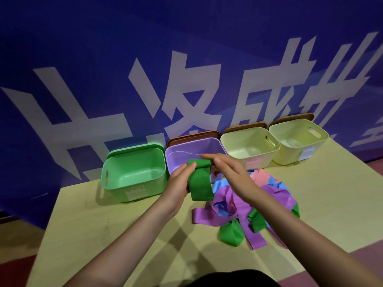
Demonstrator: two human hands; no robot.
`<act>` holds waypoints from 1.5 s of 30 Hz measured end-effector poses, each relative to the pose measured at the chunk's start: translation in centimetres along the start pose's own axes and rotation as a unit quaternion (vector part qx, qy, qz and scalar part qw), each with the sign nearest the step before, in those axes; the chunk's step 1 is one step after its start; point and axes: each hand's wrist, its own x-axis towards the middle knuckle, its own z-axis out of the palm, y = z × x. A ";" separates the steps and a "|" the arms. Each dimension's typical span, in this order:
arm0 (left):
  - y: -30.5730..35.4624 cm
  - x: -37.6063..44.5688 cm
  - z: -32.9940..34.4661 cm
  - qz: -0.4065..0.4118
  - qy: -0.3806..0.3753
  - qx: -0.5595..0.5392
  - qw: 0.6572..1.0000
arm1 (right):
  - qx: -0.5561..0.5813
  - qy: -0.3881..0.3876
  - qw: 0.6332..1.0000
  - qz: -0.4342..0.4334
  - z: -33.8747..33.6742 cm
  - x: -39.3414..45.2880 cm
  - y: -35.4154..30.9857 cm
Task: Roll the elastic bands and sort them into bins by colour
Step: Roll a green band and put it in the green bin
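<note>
both hands point(207, 175) pinch the green band point(200, 183) above the table's point(124, 235) bare near side.

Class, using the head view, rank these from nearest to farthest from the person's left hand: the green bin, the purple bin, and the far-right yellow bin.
From the left hand, which holds the green band:
1. Purple bin, just behind the hand.
2. Green bin, close on its left; nearly as near as the purple one.
3. Far-right yellow bin, at the right end of the row, clearly farthest.
</note>
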 end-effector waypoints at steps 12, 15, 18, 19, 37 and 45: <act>-0.3 0.0 0.1 -0.004 -0.018 -0.035 0.999 | 0.074 0.040 0.995 0.052 2.1 -0.6 0.0; -0.5 0.1 -0.2 0.023 0.017 0.003 1.000 | 0.074 0.038 0.995 0.049 2.0 -0.8 0.1; -0.6 0.1 -0.2 0.050 0.024 0.059 0.997 | 0.061 0.023 0.997 0.050 1.8 -0.7 0.1; -0.7 0.0 -0.2 0.054 0.026 0.068 0.996 | 0.060 0.019 0.997 0.054 1.9 -0.6 0.1; -0.1 -0.6 0.3 0.014 0.056 0.058 0.997 | -0.185 0.096 0.973 -0.095 1.9 0.4 1.1; 0.3 -1.3 0.6 -0.017 0.005 -0.028 0.999 | -0.225 0.060 0.964 -0.125 1.3 0.3 1.2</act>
